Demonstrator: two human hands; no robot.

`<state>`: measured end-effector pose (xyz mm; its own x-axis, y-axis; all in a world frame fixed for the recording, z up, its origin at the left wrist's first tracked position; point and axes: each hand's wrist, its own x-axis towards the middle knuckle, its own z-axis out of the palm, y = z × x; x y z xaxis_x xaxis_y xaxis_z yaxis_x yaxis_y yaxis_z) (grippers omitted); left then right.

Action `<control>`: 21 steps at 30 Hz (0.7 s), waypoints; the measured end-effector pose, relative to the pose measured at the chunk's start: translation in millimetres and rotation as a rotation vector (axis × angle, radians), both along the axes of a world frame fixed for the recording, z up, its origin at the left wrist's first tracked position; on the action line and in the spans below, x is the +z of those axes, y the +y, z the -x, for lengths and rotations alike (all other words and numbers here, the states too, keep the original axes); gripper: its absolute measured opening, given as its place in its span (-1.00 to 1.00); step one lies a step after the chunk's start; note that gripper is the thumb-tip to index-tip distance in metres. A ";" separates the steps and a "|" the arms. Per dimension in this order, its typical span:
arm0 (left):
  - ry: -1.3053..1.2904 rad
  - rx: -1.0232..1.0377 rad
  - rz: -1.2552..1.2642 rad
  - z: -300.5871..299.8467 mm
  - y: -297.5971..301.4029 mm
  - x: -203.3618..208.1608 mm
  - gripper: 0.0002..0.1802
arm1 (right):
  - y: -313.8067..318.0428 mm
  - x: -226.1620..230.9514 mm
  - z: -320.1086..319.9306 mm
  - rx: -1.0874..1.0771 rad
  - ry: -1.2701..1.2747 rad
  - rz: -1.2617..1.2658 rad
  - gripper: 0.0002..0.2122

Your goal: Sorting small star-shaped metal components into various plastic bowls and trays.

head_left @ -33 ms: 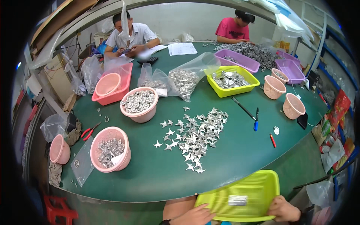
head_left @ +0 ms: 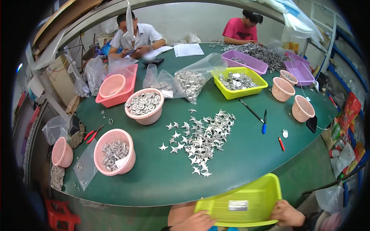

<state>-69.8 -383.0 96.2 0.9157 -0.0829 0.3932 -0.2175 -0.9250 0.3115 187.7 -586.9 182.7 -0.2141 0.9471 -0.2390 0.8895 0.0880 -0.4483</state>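
A yellow-green plastic basket (head_left: 256,196) with ribbed walls and a white label inside is tilted at the table's near edge, over my lap. It holds no parts. My right hand (head_left: 287,214) grips its right rim, fingers curled over the edge. At the lower left corner my left hand (head_left: 197,221) holds the rim, its fingers laid along the edge. Beyond the basket, a loose pile of silver star-shaped metal parts (head_left: 208,136) lies on the green table (head_left: 154,184).
Pink baskets of metal parts (head_left: 144,107) stand at left, near red-handled pliers (head_left: 93,134). Farther back are a filled yellow-green tray (head_left: 246,92), bagged parts (head_left: 190,84) and purple trays (head_left: 256,68). Pens (head_left: 264,122) lie at right. Two people sit across the table.
The yellow-green basket has shifted slightly to the left with both my hands on it. The parts on the table stay as they were.
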 end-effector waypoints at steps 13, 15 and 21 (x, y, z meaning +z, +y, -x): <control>-0.021 0.332 0.268 24.7 54.6 43.0 -0.86 | 135.2 -33.6 19.5 -0.132 0.779 0.156 -0.76; 0.030 0.568 0.204 -10.2 75.1 45.6 -0.78 | 173.8 -31.1 39.1 -0.629 0.500 0.183 -0.75; 0.183 0.596 0.155 -70.0 102.6 29.9 -0.73 | 210.1 -65.2 58.3 -0.432 0.242 -0.529 -0.78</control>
